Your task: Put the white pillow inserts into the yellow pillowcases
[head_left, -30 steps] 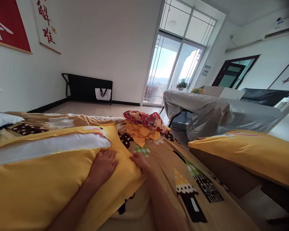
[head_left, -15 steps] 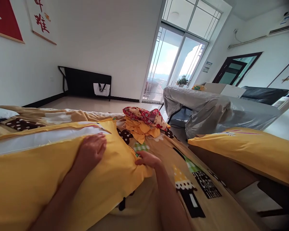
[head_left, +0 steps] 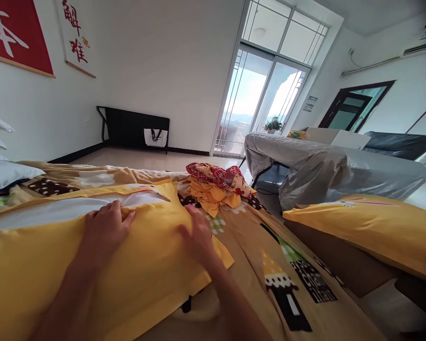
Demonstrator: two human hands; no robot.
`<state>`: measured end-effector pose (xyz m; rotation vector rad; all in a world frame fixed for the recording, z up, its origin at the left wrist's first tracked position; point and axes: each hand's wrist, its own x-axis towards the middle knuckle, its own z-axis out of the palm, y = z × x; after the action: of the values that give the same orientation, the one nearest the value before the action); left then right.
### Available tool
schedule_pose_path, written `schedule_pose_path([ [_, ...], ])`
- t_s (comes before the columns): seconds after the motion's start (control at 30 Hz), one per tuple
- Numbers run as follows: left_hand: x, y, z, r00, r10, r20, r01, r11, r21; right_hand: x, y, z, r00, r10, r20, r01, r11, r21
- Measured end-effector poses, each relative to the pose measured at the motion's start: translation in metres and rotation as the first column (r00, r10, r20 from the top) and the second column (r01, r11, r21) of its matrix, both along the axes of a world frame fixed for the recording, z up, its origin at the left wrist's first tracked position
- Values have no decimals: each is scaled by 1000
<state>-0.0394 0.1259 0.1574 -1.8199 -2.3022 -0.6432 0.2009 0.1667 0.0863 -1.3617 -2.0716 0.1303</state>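
A yellow pillowcase [head_left: 156, 265] lies across the bed, with a white pillow [head_left: 64, 208] showing through its long opening. At the near edge of that opening, my left hand [head_left: 104, 227] is closed on the pillowcase, fingers curled over the edge onto the white and thumb on the yellow side. My right hand [head_left: 199, 232] rests at the pillowcase's right end, fingers stretched out and thumb apart, somewhat blurred. Its palm is hidden. Just beyond it sits a crumpled heap of yellow cloth [head_left: 213, 194] with red plaid cloth [head_left: 218, 176] on top.
A patterned beige blanket [head_left: 244, 265] covers the bed. White pillows [head_left: 10, 173] are at the left. Another yellow-covered pillow [head_left: 369, 227] lies on a brown box-like surface at the right. Behind it stands a plastic-covered table [head_left: 315, 156]. A black folded panel [head_left: 128, 128] leans against the wall.
My left hand has moved left along the opening and curled over its edge. My right hand has left the pillowcase's side edge, moved up-left and spread its fingers. The camera view has shifted slightly.
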Motion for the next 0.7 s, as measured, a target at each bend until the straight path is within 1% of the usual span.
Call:
schedule_pose_path([
  [0.03,-3,-2,2,1000,-14,-2,14,1000,-15,-13,-6,-9,995,102,21,-103,995,17],
  [0.07,-8,-4,4,999,-37,1,37,999,-32,-23,-9,-18,984,174,39,-175,985,2],
  [0.1,-14,-6,5,998,-56,15,57,997,-50,-29,-11,-28,975,215,52,-213,976,-37],
  [0.13,-20,-6,6,997,-60,41,63,996,-69,-30,-11,-36,974,220,54,-216,973,-77],
  [0.2,-32,-3,3,992,-28,123,42,993,-110,-24,-4,-48,987,156,44,-149,980,-132],
  [0.3,-42,10,-9,973,23,231,10,990,-140,-7,9,-56,998,28,59,-16,982,-189],
  [0.4,-41,18,-24,966,-5,257,34,993,-109,1,14,-60,994,-40,98,58,980,-188],
  [0.47,-40,15,-28,966,-20,258,41,996,-76,4,9,-62,991,-54,124,76,981,-179],
  [0.5,-41,11,-28,962,-32,272,51,997,-62,7,4,-64,988,-57,140,83,979,-186],
  [0.57,-46,0,-23,943,-63,328,85,995,-53,16,-7,-66,981,-69,180,107,971,-212],
  [0.63,-52,-13,-13,927,-74,369,102,993,-58,31,-21,-67,969,-83,233,139,962,-237],
  [0.7,-55,-25,1,940,-100,326,119,992,-39,49,-37,-67,957,-57,284,131,960,-249],
])
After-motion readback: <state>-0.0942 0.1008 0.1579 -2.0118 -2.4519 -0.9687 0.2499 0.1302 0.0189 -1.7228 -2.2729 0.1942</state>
